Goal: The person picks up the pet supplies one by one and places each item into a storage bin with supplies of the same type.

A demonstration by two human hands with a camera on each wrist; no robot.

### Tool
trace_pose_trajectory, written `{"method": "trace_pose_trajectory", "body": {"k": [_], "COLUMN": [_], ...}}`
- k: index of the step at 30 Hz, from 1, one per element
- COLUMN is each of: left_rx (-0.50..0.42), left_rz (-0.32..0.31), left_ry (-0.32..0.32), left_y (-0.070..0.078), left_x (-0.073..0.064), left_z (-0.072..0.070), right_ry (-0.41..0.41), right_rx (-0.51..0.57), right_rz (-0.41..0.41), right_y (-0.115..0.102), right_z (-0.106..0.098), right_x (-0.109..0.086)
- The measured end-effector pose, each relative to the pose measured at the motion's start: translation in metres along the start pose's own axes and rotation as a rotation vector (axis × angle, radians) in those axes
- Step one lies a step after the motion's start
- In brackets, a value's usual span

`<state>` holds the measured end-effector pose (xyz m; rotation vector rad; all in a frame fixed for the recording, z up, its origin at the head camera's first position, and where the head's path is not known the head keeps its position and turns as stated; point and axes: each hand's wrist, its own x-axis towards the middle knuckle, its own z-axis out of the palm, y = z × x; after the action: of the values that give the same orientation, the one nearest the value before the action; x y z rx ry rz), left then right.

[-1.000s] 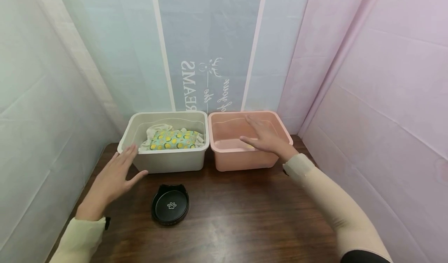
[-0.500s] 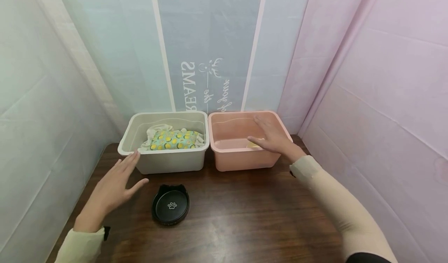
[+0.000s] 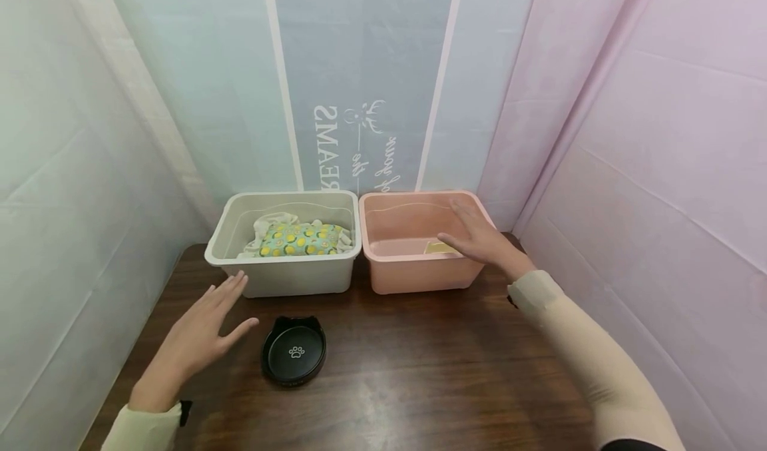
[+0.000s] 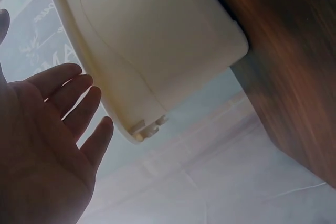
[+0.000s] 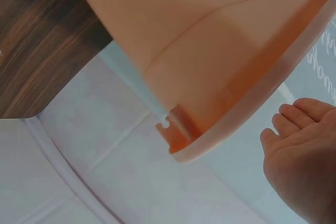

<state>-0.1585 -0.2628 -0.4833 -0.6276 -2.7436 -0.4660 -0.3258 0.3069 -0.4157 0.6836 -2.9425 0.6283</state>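
My left hand [image 3: 194, 338], fingers straight and thumb spread, hovers in front of the white bin [image 3: 299, 278] and holds nothing. In the left wrist view its palm faces the camera beside the bin's rim, apart from it. Inside the white bin lies a teal lemon-print cloth bundle [image 3: 299, 240] on white fabric [image 3: 272, 221]. Over the right side of the pink bin [image 3: 413, 276] my right hand [image 3: 482, 238] hangs with extended fingers, nothing in it. A yellowish flat item [image 3: 439, 247] shows on the pink bin's floor, partly hidden by the hand and rim.
A black cat-eared pet bowl [image 3: 295, 352] with a paw print stands on the dark wooden table [image 3: 407, 378], to the right of the left hand. Fabric walls [image 3: 371, 51] close in the back and both sides. The two bins stand side by side against the back.
My left hand has drawn down and back from the white bin's rim. The right hand has shifted to the right over the pink bin, uncovering more of the yellowish item.
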Motion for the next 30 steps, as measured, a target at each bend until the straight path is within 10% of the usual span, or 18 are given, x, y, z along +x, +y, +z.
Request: {"method": "trace_pose_trajectory", "body": {"k": [30], "left_rx": [-0.143], "left_rz": [-0.086], "left_ry": [-0.171], "left_y": [0.004], "left_x": [-0.021], "left_z": [0.038], "right_ry": [0.061], "right_rx": [-0.020], "right_rz": [0.017], "right_y": [0.040], "right_z": [0.004], "right_x": [-0.017]}}
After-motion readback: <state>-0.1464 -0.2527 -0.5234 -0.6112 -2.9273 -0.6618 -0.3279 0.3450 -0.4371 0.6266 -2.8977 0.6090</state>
